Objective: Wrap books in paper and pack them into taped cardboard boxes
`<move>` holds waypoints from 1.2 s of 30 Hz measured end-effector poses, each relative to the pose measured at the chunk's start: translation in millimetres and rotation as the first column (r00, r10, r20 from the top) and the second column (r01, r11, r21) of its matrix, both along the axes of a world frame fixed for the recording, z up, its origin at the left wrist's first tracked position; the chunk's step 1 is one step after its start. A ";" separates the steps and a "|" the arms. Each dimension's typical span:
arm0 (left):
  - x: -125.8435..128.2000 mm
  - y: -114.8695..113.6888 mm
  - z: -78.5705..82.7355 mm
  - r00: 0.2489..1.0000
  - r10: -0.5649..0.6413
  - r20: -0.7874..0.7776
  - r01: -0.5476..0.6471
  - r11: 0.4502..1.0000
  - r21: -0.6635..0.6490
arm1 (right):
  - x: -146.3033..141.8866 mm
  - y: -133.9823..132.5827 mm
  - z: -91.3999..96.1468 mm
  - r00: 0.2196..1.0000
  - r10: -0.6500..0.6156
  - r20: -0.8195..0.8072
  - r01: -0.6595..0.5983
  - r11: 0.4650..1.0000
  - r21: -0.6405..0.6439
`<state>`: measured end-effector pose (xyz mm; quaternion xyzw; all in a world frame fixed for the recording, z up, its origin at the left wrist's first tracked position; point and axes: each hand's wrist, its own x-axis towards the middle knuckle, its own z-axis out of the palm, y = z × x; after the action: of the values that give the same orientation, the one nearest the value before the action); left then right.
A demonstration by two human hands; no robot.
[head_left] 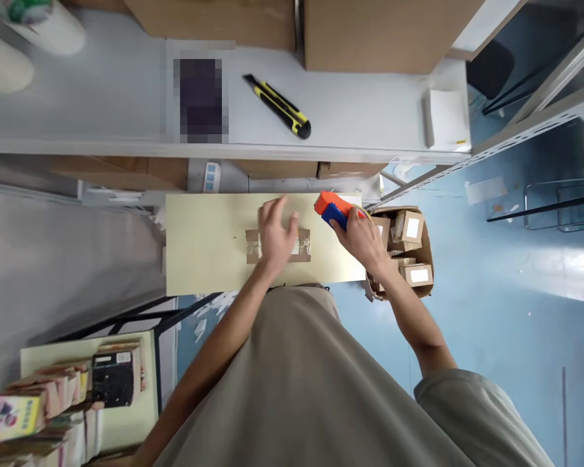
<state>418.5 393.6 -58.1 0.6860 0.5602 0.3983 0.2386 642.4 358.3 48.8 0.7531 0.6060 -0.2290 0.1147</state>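
Note:
A small cardboard parcel [302, 251] with shiny tape across its ends lies on the pale yellow table [199, 250]. My left hand [275, 239] is over the middle of this parcel, fingers spread and slightly blurred, covering part of it; whether it touches the cardboard I cannot tell. To the right, my right hand [363, 241] grips an orange and blue tape dispenser [331, 206], held above the table's right end. Part of the dispenser is hidden behind the fingers.
Beside the table's right end stands an open carton [430, 259] with several small labelled boxes. A black and yellow box cutter [281, 109] lies on the grey shelf [360, 110] ahead, below large cartons [370, 39]. Books [114, 379] fill a stand at lower left.

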 end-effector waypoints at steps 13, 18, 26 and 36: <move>89.6 101.5 107.7 0.915 -0.386 0.116 0.330 0.882 0.336 | 6.8 148.8 50.9 0.966 0.065 0.251 -0.189 0.838 0.512; 70.9 81.9 104.8 0.920 -0.379 0.098 0.334 0.891 0.308 | 13.1 186.6 13.7 0.967 0.047 0.249 -0.175 0.835 0.521; -64.9 15.8 -26.7 1.000 -0.028 -0.011 0.025 0.985 -0.170 | -21.2 90.9 -30.1 0.997 -0.046 0.059 -0.006 0.729 0.684; -129.8 -64.9 -93.3 0.986 0.031 -0.162 -0.138 0.695 -0.706 | -118.8 -85.9 -217.2 0.734 -0.253 -0.630 0.467 0.862 0.198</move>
<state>288.6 328.6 -151.4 0.5387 0.7168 0.1121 0.4283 523.5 272.4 -168.3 0.7580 0.4812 -0.3576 -0.2570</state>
